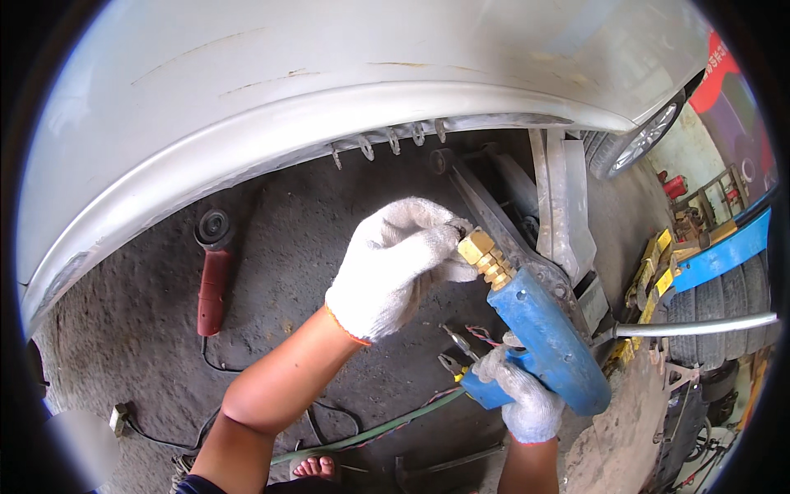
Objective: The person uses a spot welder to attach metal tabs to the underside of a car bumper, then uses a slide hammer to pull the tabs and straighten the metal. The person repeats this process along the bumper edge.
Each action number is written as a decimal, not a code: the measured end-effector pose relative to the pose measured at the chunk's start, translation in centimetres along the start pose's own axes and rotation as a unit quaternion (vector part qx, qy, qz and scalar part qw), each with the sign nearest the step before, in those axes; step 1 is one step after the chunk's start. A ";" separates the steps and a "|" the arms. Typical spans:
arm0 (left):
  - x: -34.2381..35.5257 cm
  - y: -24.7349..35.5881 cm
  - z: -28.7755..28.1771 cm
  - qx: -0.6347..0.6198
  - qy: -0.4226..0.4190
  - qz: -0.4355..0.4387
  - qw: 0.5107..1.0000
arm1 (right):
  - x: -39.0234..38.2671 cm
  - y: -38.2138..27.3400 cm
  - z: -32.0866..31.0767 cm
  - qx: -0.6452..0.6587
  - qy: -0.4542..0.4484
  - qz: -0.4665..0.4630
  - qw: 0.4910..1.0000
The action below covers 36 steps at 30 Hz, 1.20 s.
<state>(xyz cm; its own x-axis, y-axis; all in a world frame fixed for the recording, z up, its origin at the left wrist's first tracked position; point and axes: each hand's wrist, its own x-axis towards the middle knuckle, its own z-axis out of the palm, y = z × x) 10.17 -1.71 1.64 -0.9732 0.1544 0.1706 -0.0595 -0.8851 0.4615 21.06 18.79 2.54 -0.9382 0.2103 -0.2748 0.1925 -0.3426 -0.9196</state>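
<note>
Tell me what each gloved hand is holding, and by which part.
The right hand grips the blue gun-shaped tool by its handle. The left hand pinches the brass fitting at the tool's tip.

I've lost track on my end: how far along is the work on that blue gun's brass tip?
Done, apparently: the silver car panel shows sanded, scuffed patches, and metal tabs hang along its lower edge. In hand: the right hand grips the blue gun, and the left hand pinches its brass tip. Left: the gun points away from the panel; the red grinder lies unused on the ground.
</note>
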 end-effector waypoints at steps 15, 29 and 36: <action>1.8 0.3 -0.2 0.033 0.026 0.005 0.999 | 0.7 -2.1 0.9 -0.216 -0.063 -0.072 0.972; 1.1 1.4 -0.5 0.272 0.034 0.081 0.958 | 0.6 -1.7 -0.2 -0.268 -0.088 -0.121 0.952; -1.8 -0.1 0.8 0.263 -0.032 -0.047 0.963 | 0.2 -1.6 1.3 -0.168 -0.143 -0.063 0.973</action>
<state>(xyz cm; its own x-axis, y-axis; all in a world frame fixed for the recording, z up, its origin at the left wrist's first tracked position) 12.13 -1.58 1.98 -0.9525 0.2638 0.1521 -0.0092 -0.5242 0.8516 20.18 18.16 4.35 -0.9929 -0.0495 -0.1080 0.1082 -0.0022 -0.9941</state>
